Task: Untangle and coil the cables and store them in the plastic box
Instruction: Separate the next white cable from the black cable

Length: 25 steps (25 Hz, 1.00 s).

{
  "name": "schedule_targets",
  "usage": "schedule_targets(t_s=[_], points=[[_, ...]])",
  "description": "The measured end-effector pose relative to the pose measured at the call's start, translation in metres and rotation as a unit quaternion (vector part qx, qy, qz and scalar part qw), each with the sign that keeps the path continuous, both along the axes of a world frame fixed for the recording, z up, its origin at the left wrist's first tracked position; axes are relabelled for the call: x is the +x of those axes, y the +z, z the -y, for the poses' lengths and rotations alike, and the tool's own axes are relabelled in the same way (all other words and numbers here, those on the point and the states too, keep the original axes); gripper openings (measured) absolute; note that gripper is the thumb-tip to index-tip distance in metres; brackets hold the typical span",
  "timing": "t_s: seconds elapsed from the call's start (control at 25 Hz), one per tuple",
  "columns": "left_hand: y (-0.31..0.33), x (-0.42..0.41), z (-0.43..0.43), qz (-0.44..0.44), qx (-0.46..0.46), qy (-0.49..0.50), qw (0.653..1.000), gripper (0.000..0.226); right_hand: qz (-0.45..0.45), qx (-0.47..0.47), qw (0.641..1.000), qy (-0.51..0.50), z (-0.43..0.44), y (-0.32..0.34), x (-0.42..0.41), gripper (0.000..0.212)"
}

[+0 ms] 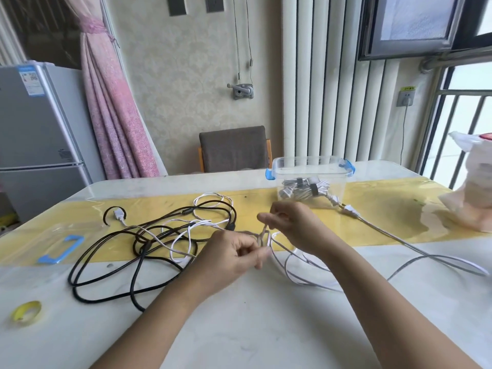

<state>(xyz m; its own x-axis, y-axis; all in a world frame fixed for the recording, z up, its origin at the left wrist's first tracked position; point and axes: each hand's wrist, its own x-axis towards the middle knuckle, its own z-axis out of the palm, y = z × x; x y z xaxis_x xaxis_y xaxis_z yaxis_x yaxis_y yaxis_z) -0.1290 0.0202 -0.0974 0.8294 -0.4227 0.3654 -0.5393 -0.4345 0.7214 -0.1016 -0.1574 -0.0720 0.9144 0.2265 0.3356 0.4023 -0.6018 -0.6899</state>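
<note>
I log: left grip and right grip both pinch a white cable knot above the bench; black cable tangled left, plastic box behind.

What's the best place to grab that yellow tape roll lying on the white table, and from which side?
Take the yellow tape roll by its ring wall, probably from straight above. It lies flat on the white table with its hole facing up, so one finger can drop inside while the thumb closes on the outer face.
</note>
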Motion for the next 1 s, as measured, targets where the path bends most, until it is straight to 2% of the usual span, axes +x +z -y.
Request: schedule_targets(t_s=[0.08, 0.12, 0.2, 0.32, 0.36, 0.44, 0.48, 0.52, 0.56, 0.6, 0.68, 0.72, 0.8, 0.88, 0.96, 1.0], points=[[0.006, -0.002, -0.002, -0.088, 0.063, -0.046, 0.993, 0.034, 0.067, 0.147, 0.985, -0.055, -0.001, 0.006, -0.001, 0.035], [0.01, 0.0, -0.008, -0.123, 0.092, -0.04, 0.987, 0.033, 0.094, 0.227, 0.965, -0.093, 0.002, 0.01, 0.0, 0.035], [0.02, 0.007, -0.027, -0.119, 0.119, 0.043, 0.985, 0.034, 0.132, 0.331, 0.921, -0.157, 0.013, 0.016, 0.001, 0.037], [0.035, 0.01, -0.055, 0.005, 0.131, 0.234, 0.963, 0.032, 0.164, 0.344, 0.9, -0.211, 0.021, 0.016, 0.004, 0.042], [0.039, 0.009, -0.062, 0.064, 0.115, 0.305, 0.943, 0.03, 0.173, 0.347, 0.895, -0.221, 0.021, 0.016, 0.003, 0.042], [0.044, 0.007, -0.074, 0.186, 0.075, 0.429, 0.881, 0.026, 0.196, 0.355, 0.881, -0.243, 0.022, 0.019, 0.001, 0.04], [0.044, 0.008, -0.077, 0.229, 0.06, 0.462, 0.855, 0.025, 0.204, 0.356, 0.874, -0.259, 0.026, 0.02, 0.001, 0.039], [0.045, 0.008, -0.079, 0.245, 0.046, 0.473, 0.845, 0.025, 0.207, 0.349, 0.871, -0.278, 0.031, 0.021, 0.002, 0.039], [0.044, 0.009, -0.08, 0.228, 0.044, 0.459, 0.858, 0.024, 0.205, 0.324, 0.873, -0.3, 0.038, 0.022, 0.004, 0.039], [0.041, 0.01, -0.079, 0.179, 0.048, 0.413, 0.892, 0.025, 0.191, 0.272, 0.885, -0.324, 0.047, 0.02, 0.006, 0.039], [0.032, 0.011, -0.072, 0.016, 0.103, 0.267, 0.958, 0.03, 0.112, 0.095, 0.92, -0.362, 0.06, 0.012, 0.011, 0.037], [0.028, 0.011, -0.068, -0.053, 0.146, 0.198, 0.968, 0.032, 0.052, -0.022, 0.93, -0.363, 0.061, 0.006, 0.013, 0.034], [0.023, 0.01, -0.057, -0.136, 0.208, 0.102, 0.963, 0.037, -0.036, -0.234, 0.918, -0.318, 0.054, -0.006, 0.016, 0.024], [0.019, 0.007, -0.047, -0.212, 0.212, 0.045, 0.953, 0.039, -0.055, -0.363, 0.901, -0.232, 0.041, -0.013, 0.014, 0.022], [0.016, 0.004, -0.04, -0.267, 0.194, 0.026, 0.944, 0.031, -0.057, -0.398, 0.907, -0.126, 0.031, -0.014, 0.008, 0.038], [0.014, 0.004, -0.037, -0.258, 0.184, 0.031, 0.948, 0.026, -0.064, -0.382, 0.918, -0.083, 0.027, -0.013, 0.005, 0.044]])
